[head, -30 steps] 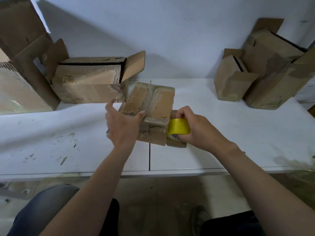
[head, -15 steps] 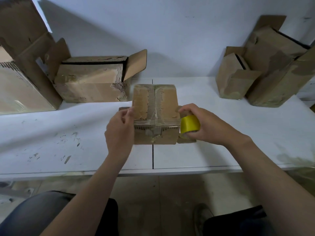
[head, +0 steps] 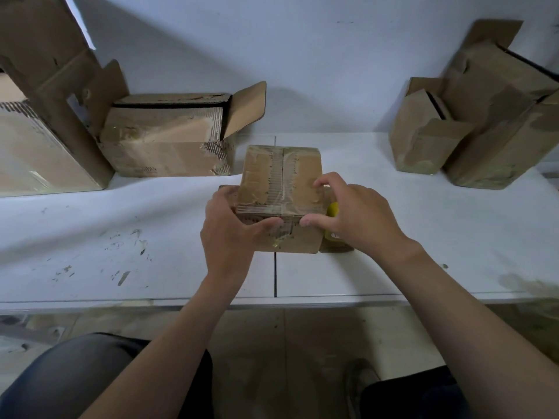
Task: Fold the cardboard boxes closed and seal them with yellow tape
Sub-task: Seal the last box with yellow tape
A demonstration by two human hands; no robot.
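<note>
Cardboard box, small and brown, sits at the centre of a white desk. Its top flaps are folded shut and meet in a seam running from twelve to six o'clock. The left hand wraps the box's corner at eight o'clock, with the thumb laid across the near face. The right hand pinches the corner at four o'clock, fingertips curled onto the top and thumb on the near edge. A roll of yellow tape shows at three o'clock of the box, mostly hidden behind the right hand; it may rest on a side flap, but that is unclear. Open boxes lie at ten o'clock on the desk. More boxes stand at two o'clock, well apart from the held one.
</note>
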